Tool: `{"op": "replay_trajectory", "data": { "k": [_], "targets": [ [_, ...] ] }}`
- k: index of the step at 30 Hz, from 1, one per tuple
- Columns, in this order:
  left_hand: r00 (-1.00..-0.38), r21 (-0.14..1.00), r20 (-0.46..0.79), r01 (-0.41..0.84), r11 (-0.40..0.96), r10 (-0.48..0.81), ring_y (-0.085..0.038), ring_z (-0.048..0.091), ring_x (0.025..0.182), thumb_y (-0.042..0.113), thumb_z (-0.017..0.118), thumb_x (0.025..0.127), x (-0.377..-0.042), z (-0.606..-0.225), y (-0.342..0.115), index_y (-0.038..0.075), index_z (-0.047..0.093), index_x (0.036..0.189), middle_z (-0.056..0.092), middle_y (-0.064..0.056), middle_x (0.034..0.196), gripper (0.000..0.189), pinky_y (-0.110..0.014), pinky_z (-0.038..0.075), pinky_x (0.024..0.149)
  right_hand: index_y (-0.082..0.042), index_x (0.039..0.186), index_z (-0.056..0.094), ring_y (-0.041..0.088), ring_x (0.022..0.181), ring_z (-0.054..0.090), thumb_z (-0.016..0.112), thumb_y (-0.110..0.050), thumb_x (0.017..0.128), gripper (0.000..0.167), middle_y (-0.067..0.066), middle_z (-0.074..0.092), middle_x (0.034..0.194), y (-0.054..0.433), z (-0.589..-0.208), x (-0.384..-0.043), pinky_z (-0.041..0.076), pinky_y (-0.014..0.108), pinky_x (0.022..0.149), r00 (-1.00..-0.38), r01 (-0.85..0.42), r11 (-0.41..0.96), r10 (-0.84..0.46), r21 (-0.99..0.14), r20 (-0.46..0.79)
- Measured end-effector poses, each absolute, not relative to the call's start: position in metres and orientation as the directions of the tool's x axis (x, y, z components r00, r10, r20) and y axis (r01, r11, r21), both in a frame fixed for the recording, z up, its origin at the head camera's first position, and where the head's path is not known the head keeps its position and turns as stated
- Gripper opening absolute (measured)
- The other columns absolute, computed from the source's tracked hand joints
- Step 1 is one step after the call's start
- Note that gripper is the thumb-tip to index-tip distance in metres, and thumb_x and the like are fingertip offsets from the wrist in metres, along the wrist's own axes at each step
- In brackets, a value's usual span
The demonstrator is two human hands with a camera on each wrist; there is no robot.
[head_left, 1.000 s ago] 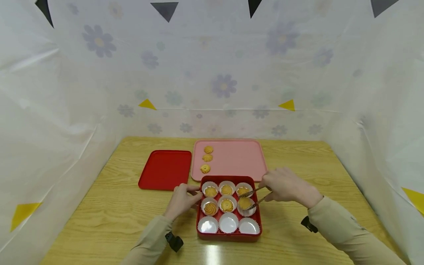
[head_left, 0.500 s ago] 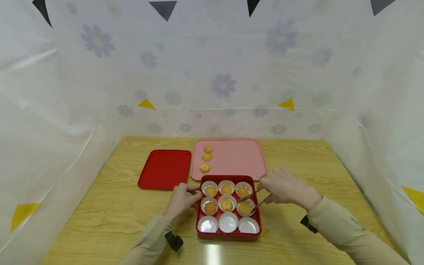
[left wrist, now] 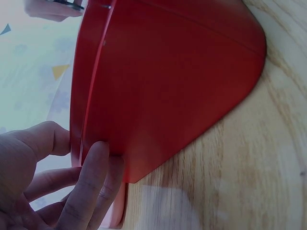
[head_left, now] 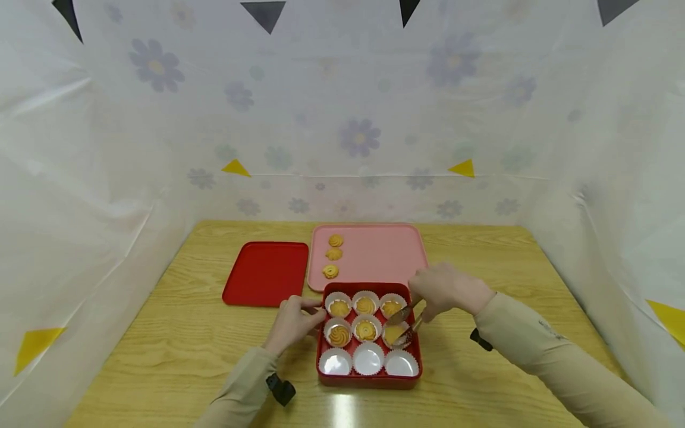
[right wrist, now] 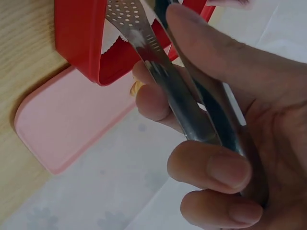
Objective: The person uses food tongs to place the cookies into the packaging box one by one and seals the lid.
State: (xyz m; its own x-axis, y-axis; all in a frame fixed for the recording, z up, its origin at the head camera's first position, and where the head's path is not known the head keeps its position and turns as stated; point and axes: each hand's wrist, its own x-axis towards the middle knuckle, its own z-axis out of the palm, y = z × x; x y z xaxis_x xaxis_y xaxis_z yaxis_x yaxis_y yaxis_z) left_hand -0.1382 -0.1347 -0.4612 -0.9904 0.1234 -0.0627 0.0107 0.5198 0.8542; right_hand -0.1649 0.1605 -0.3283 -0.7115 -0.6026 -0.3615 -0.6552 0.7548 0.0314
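My left hand pinches the left wall of a red box; in the left wrist view the thumb is at the rim and fingertips lie against the outer side. My right hand holds metal tongs with perforated ends, thumb on one arm and fingers curled round the other. The tong tips reach into the box's right middle paper cup, on either side of a tilted cookie. Piped cookies sit in the back-row cups and the other middle-row cups. The front-row paper cups hold nothing.
Behind the box lies a pink tray with three cookies in a line along its left side. A square red lid-like tray lies to the left of it. White floral sheeting surrounds the wooden table.
The cookie between the tongs has gone down into the right middle cup and now tilts. My right hand has shifted slightly left and turned. My left hand stays at the box.
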Motion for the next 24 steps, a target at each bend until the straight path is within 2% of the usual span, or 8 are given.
{"op": "replay_trajectory", "data": {
  "k": [6,15,24],
  "targets": [
    [-0.991,0.856,-0.055,0.019,0.517,0.126,-0.013,0.07,0.064,0.013,0.07,0.087,-0.139,-0.463,-0.134,-0.001,0.075,0.115,0.078,-0.014,0.091,0.032,-0.024,0.048,0.054,-0.02,0.072,0.071,0.006,0.059,0.047,0.09,-0.023,0.07,0.019,-0.012,0.066,0.069,0.156,-0.322,-0.171,0.042,0.023,0.051,-0.725,-0.637,0.769,-0.573,0.056,-0.383],
    [-0.99,0.851,-0.038,0.037,0.524,0.132,-0.012,0.069,0.064,0.012,0.071,0.086,-0.139,-0.464,-0.134,0.001,0.076,0.113,0.078,-0.013,0.09,0.03,-0.023,0.046,0.053,-0.017,0.068,0.059,0.008,0.059,0.039,0.092,-0.03,0.068,0.035,-0.01,0.055,0.064,0.14,-0.323,-0.166,0.044,0.025,0.052,-0.733,-0.663,0.722,-0.576,0.195,-0.361],
    [-0.99,0.855,-0.044,0.033,0.518,0.134,-0.016,0.071,0.062,0.012,0.07,0.087,-0.139,-0.464,-0.135,0.002,0.077,0.113,0.078,-0.012,0.089,0.029,-0.024,0.047,0.052,-0.019,0.061,0.046,0.009,0.06,0.033,0.091,-0.023,0.065,0.045,-0.008,0.036,0.06,0.136,-0.331,-0.167,0.031,0.025,0.051,-0.748,-0.646,0.732,-0.552,0.215,-0.37]
  ]
}}
